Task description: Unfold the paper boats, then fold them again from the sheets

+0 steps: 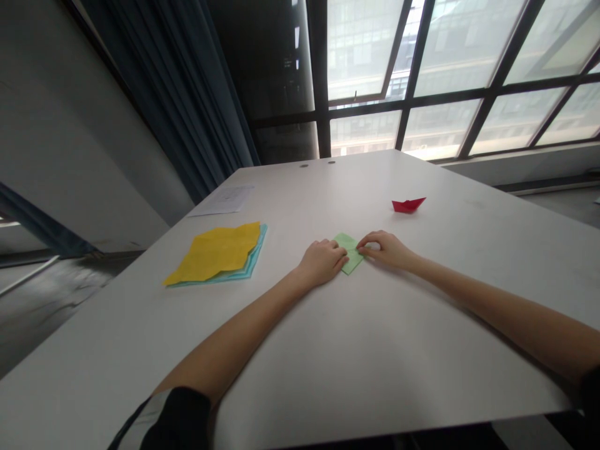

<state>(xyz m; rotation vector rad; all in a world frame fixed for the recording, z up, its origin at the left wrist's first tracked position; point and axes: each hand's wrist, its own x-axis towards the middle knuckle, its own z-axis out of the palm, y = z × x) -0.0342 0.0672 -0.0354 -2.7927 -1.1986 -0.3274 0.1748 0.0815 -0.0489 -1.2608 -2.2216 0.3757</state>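
Resting on the pale counter [356,350], a small piece of green paper [352,259] is lying between the person's two hands, its lower part tapering to a point toward the person and its visible outline suggesting a diamond. The left hand [323,261] is lying knuckles up over the paper's left side, fingers bending and their tips touching the surface; whether its thumb is gripping beneath, I cannot tell. The right hand [385,249] is pinching the paper's right corner between thumb and forefinger, the other fingers curling behind. Fine lines are crossing the green surface, though the hands are hiding part of it. Beyond the right hand, well apart from it, a red paper boat [409,205] is sitting on the counter, crisply creased, its ends rising to sharp points. Over to the left, a yellow sheet [215,253] is covering most of some light blue sheets [255,259], its edges waving and its surface rippling softly, while the blue is showing along the right and near edges. Farther back, a white sheet [222,200] with faint markings is lying flat near the counter's left edge. Behind it, a dark blue curtain [187,81] is hanging in long vertical folds.
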